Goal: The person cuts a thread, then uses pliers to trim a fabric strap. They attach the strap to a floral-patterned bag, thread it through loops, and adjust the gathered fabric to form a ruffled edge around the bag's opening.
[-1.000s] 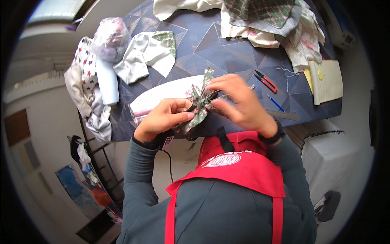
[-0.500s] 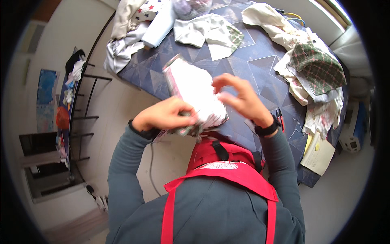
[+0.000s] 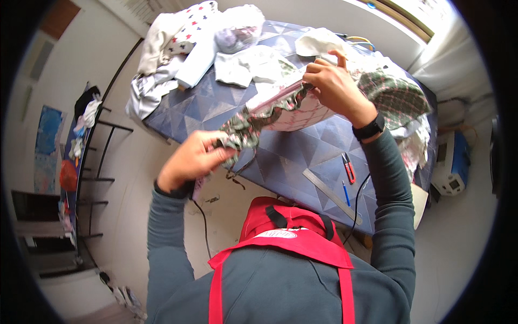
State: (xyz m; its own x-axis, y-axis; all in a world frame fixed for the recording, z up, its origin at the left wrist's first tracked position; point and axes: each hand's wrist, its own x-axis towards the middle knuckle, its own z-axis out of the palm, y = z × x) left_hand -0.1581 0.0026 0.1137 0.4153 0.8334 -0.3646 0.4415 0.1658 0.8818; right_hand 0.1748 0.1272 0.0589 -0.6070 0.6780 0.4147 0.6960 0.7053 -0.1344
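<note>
Stretched between my hands above the table is a sewn fabric piece (image 3: 288, 120), with a gathered dark green floral edge and a pale panel with pink crossed lines. My left hand (image 3: 195, 159) pinches the bunched green end at the near left. Farther off to the right, my right hand (image 3: 341, 89) grips the other end of the edging, with one finger raised. A thin dark strip or cord (image 3: 237, 175) dangles below the left end. Part of the fabric is hidden behind the ruffle.
On the dark blue patterned table (image 3: 270, 181) lie a ruler (image 3: 332, 197), a blue pen (image 3: 346, 193) and red-handled snips (image 3: 349, 169). Green plaid cloth (image 3: 396, 97) is heaped at right. White pieces (image 3: 234, 67), a pale roll (image 3: 197, 70) and a plastic bag (image 3: 240, 32) sit farther back.
The fabric piece has been lifted and spread, its green edging now stretched out. My right hand has moved up and away and taken hold of it. The ruler and pen have come into view.
</note>
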